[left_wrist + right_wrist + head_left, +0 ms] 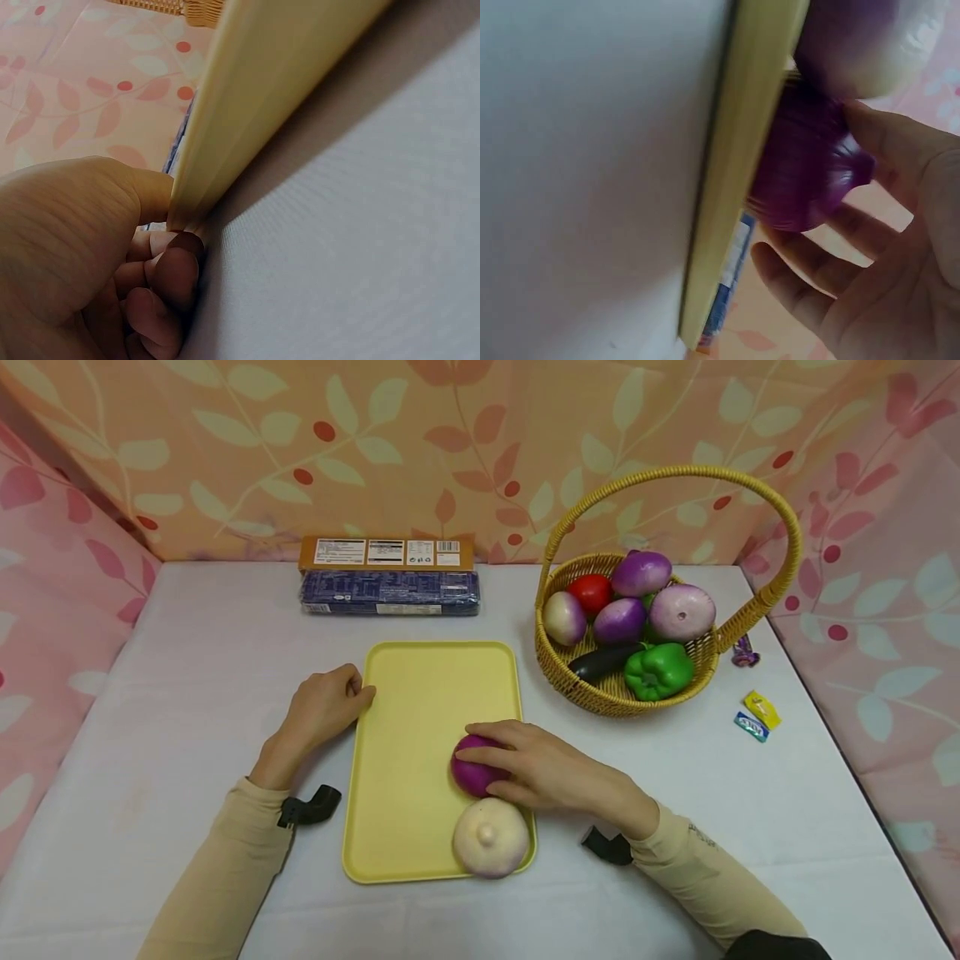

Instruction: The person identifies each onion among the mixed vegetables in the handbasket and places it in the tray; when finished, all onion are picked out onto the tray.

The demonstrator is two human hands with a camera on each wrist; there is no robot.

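A yellow tray (408, 760) lies on the white table. My left hand (322, 702) is at its left edge; in the left wrist view the thumb and curled fingers (176, 274) pinch the tray's rim. On the right side of the tray sits a red onion (467, 778). My right hand (551, 768) reaches over it from the right. The right wrist view shows the thumb on one side of the onion (802, 161) and fingers bent round the other. Against the onion, at the tray's near right corner, rests a round white-and-purple turnip-like vegetable (491, 839).
A wicker basket (585, 697) with a tall handle stands at the back right. It holds a tomato (590, 593), a green pepper (658, 672), an eggplant (603, 662) and several purple vegetables. Two long packages (390, 593) lie behind the tray. Small wrapped sweets (753, 718) lie at right.
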